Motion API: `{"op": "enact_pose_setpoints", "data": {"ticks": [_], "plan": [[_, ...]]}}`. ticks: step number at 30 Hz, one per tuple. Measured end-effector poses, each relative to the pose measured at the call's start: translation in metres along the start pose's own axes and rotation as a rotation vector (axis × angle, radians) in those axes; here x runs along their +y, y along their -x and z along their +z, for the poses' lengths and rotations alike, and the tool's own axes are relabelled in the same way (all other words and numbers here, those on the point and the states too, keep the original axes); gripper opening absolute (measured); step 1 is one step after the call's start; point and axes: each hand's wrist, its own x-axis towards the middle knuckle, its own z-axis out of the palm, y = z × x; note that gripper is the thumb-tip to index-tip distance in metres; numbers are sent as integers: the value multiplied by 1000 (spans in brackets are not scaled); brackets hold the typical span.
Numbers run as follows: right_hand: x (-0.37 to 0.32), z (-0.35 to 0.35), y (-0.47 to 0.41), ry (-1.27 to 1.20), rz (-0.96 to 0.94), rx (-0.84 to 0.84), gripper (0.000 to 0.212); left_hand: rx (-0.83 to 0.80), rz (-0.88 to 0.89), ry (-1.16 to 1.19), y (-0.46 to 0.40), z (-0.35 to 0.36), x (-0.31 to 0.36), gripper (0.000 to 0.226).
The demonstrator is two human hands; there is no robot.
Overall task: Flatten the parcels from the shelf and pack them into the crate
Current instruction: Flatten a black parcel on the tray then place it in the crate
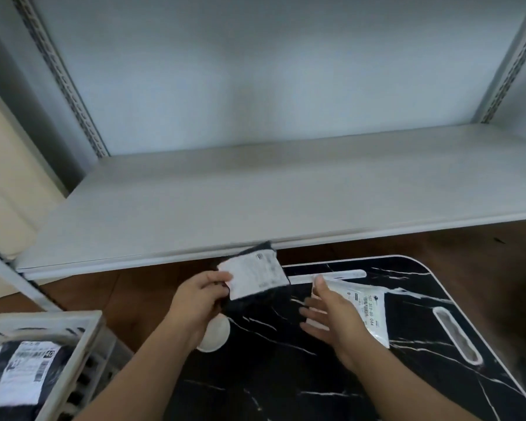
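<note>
Fingers (pixel 216 284) of the left hand (pixel 195 302) pinch a black parcel (pixel 255 281); right hand (pixel 331 314) spread over a white parcel (pixel 368 308); crate (pixel 85 335) holds another black parcel (pixel 22 375).

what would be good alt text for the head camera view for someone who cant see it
A person's left hand holds up a small black parcel with a white label over a black marble-patterned table, while the open right hand hovers above a white parcel lying there. A pale shelf stands behind, and a crate at lower left holds another black parcel.
</note>
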Motion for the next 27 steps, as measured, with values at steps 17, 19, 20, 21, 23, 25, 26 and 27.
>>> {"op": "enact_pose_setpoints", "data": {"ticks": [17,19,20,21,23,25,26,27], "plan": [[106,-33,43,472,-32,-44,66,-306,98,-1013,71,-11,-138,91],[109,-34,42,694,-134,11,60,-230,111,-967,73,-10,-144,88],[108,-34,41,736,-174,63,54,-177,107,-883,74,-9,-145,85],[107,-33,40,735,-205,121,48,-118,70,-774,74,-9,-146,80],[104,-33,36,665,-237,225,40,-20,-9,-590,74,-6,-144,67],[103,-32,33,588,-185,230,40,42,-28,-576,74,-5,-143,43],[103,-31,32,548,-136,185,41,65,-23,-590,76,-5,-143,29],[104,-29,33,505,-98,119,42,77,-17,-587,78,-5,-141,23]]}}
